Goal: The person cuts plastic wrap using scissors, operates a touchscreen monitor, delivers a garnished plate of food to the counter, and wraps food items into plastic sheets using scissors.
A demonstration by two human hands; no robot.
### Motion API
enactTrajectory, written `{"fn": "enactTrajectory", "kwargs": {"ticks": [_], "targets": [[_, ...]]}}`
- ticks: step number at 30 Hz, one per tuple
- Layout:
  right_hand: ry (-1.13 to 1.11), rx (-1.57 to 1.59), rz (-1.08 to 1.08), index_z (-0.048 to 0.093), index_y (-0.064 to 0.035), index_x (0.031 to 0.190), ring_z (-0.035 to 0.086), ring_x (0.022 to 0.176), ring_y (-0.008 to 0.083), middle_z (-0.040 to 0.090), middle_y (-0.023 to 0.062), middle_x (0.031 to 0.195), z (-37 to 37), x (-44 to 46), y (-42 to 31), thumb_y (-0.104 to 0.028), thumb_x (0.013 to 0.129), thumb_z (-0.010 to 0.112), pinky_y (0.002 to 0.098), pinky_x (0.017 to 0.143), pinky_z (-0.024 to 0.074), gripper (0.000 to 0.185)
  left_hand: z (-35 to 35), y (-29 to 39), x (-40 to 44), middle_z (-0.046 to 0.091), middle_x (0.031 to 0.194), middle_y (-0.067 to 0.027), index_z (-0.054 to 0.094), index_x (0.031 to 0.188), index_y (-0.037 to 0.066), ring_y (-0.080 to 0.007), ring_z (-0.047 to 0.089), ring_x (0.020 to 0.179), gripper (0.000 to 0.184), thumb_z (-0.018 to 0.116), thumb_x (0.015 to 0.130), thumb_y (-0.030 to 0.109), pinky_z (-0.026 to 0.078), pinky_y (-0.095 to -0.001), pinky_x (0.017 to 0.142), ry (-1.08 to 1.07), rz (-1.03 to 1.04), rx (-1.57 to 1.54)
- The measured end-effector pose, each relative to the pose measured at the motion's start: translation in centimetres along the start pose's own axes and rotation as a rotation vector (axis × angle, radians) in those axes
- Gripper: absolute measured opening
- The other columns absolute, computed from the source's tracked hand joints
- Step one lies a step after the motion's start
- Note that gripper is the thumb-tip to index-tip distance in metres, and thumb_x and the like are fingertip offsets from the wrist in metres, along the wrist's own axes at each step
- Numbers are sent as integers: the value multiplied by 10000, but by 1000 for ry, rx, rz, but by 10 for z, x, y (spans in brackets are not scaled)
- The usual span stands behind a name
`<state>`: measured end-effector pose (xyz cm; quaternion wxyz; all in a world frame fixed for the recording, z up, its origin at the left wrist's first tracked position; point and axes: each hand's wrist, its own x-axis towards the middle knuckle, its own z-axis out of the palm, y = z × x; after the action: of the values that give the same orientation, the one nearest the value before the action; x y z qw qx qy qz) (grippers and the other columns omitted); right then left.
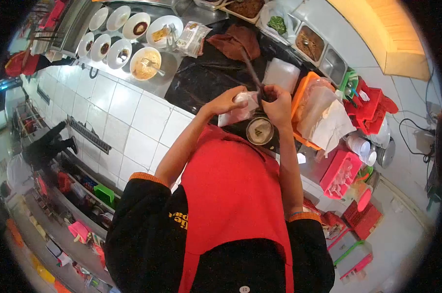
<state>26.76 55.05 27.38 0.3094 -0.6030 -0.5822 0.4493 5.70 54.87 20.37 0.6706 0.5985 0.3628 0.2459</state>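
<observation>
My left hand (226, 101) is closed around a clear plastic packet (238, 111) with pale contents. Close beside it, my right hand (278, 103) grips a long, dark, knife-like tool (250, 68), whose far end reaches toward a brown cloth (236, 41). Its exact kind is not clear, and my fingers cover its near end. Just below both hands sits a small round bowl (260, 131) with something pale and greenish in it. A stack of clear plastic bags (281, 74) lies beyond my right hand.
Several white bowls (119, 53) with sauces and a bowl with a fork (145, 63) stand on the steel counter at left. Food trays (310, 43) line the back. At right are an orange basket (299, 107) and red baskets (370, 105). Another person (45, 146) is at far left.
</observation>
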Motion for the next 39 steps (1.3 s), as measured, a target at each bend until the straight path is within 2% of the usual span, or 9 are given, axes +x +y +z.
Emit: {"fn": "enactTrajectory", "kwargs": {"ticks": [4,12,16,25,28,32,33,36,39], "targets": [[-29,117,42,654,30,925,641,743,89,688,51,802,16,15,10,-44,720,823,240,675,510,275,-14,-18,-2,535,954,-35,533,1081,68,-164,499,917,664,536,861,695,422,-315,826,12,-19,-103],[16,326,57,654,-11,917,634,736,81,705,48,843,10,30,-9,-16,771,795,226,681,508,203,-36,-19,6,553,873,-97,544,963,10,-196,497,834,564,417,996,558,442,-341,773,161,37,35],[1,448,19,657,-16,923,628,751,79,701,37,853,4,45,-4,-4,783,785,222,703,503,190,-54,-26,3,636,962,-139,609,1039,-27,-208,546,917,614,388,1010,545,440,-343,864,147,-38,90],[237,318,147,684,-29,879,615,707,85,679,15,800,-24,78,35,-78,794,799,228,655,492,151,-123,-86,-50,668,941,-142,661,1048,-38,-201,571,907,784,321,978,665,456,-348,861,508,-186,130],[364,254,215,683,-18,875,622,710,100,675,13,793,-6,78,103,-117,769,814,243,649,492,195,-140,-40,-78,663,948,-154,654,1046,-59,-215,567,911,816,307,975,676,444,-352,862,571,-445,184],[270,-4,212,676,16,887,661,747,174,696,95,799,21,54,127,-185,769,812,316,684,509,269,-142,-33,-97,649,915,-155,640,987,-65,-219,560,902,815,307,974,678,432,-351,852,730,-454,154],[275,-245,217,671,27,892,672,762,200,699,127,800,25,45,122,-206,774,806,341,698,512,293,-142,-35,-99,634,889,-138,622,943,-58,-209,543,883,799,305,977,674,425,-347,837,710,-409,135],[376,-286,183,632,74,1033,652,797,163,709,137,901,23,39,110,-199,743,835,291,763,516,447,-131,-28,-95,572,796,-85,558,831,-33,-179,487,801,741,314,992,647,415,-344,763,729,-277,133],[420,-154,163,642,46,1033,653,821,137,713,109,914,14,34,88,-137,774,822,269,774,515,365,-119,-26,-76,490,709,-36,533,774,-9,-147,427,720,690,353,998,618,396,-338,666,510,-290,36]]}}
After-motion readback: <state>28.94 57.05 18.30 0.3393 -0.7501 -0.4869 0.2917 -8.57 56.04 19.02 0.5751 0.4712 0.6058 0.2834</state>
